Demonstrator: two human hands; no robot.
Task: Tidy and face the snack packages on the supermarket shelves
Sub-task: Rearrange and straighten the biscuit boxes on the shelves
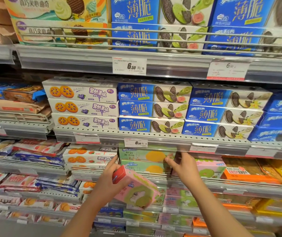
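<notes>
Your left hand (108, 183) grips a pink, glossy cardboard box with a red end flap (133, 187), fingers curled around it and the box tilted clear of the shelf, probably waiting for a slot. Beyond it, your right hand (182, 165) reaches in, its fingers (168, 159) touching the stacked pale-green flat boxes with orange circles (147, 156), seemingly squaring them. Whether they pinch, you cannot tell.

Small print on the price tag (129, 66) is too blurry to read, top-shelf boxes (160, 11) are cropped by the frame, and the right hand (182, 164) covers part of the green box (147, 155).
</notes>
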